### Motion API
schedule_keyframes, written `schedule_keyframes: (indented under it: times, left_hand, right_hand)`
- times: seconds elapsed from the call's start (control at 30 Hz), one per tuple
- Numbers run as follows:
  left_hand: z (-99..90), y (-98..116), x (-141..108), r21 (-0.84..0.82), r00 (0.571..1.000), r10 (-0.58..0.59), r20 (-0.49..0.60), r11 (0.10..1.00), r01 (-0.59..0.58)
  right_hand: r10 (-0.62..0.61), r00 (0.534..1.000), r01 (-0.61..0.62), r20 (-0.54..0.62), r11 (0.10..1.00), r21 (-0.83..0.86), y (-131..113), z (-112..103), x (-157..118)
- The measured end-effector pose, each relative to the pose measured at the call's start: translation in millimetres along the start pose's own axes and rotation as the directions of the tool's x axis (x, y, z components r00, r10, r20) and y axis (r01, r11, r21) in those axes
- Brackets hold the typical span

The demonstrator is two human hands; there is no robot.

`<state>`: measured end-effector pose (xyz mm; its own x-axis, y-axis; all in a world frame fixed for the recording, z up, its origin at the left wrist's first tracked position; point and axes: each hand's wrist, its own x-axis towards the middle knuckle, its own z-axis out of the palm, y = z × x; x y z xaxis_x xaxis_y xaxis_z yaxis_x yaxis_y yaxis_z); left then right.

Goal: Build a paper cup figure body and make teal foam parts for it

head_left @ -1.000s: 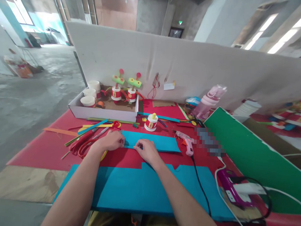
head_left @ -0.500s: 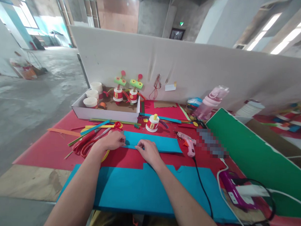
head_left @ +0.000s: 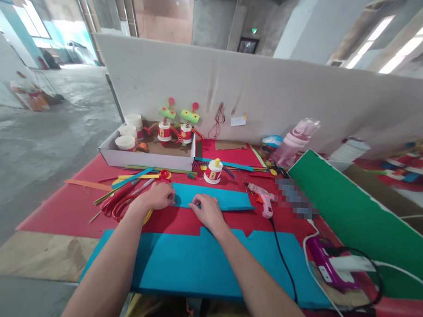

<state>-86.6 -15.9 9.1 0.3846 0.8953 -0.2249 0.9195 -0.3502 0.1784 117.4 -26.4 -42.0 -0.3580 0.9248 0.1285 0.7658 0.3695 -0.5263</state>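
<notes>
A strip of blue paper lies crosswise on the red table covering. My left hand grips its left end, fingers curled in. Along the near edge, left of the strip's middle, my right hand pinches the paper between thumb and fingers. The strip's right end lifts slightly at the near corner. Just behind it stands a paper cup figure with a yellow top and purple coiled arms. Closer to me is a larger blue sheet, partly covered by my forearms.
A pink glue gun lies right of the strip, its black cord trailing forward. Red-handled scissors and paper strips lie left. Behind, a white box holds cups and two figures. A purple power strip and green board stand right.
The camera view has shifted very slightly. Both hands keep their places on the blue paper strip, with no clear movement of the things on the table.
</notes>
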Motion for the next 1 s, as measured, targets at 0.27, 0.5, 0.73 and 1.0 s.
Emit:
schedule_keyframes:
  times: [0.27, 0.5, 0.73, 1.0]
  left_hand:
    - [3.2, -2.9, 1.9, -0.013, 1.0, -0.001, -0.006, 1.0, 0.001]
    - [5.8, -4.0, 3.7, -0.001, 1.0, -0.003, -0.016, 1.0, 0.003]
    - [6.3, -3.0, 4.4, 0.023, 1.0, -0.014, -0.009, 1.0, 0.015]
    - [2.6, 1.4, 1.5, 0.053, 0.998, -0.067, 0.007, 0.996, 0.067]
  right_hand:
    - [0.005, 1.0, -0.005, 0.006, 1.0, -0.011, -2.4, -1.4, 0.3]
    - [0.001, 1.0, -0.001, 0.006, 1.0, -0.02, -2.9, -2.0, -0.6]
    - [-0.015, 1.0, 0.016, 0.003, 0.998, -0.06, -0.6, 0.8, -2.4]
    - [-0.378, 0.924, 0.383, 0.063, 0.904, -0.188, -11.7, 0.2, -14.1]
